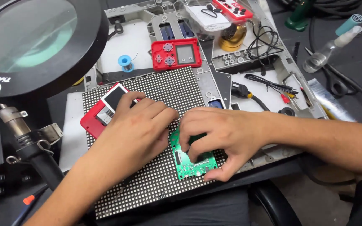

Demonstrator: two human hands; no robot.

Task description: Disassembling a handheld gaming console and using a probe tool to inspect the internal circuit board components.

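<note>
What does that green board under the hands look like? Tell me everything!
The green circuit board is a flat, thin rectangle with small silvery parts, pale markings and a dark connector near its left edge. It lies slightly tilted on the black dotted grid panel, near the front of the bench. The right hand covers its top and pinches it, thumb at the lower right corner. The left hand reaches its upper left edge. Much of it is hidden.

Scene is lit pretty evenly from above, shadows kept soft and short. A pale green sheen is seen on the magnifier lens (28, 33), and glare is thrown off the gold dome (232, 37). Slight motion blur is noticed around the fingers.
</note>
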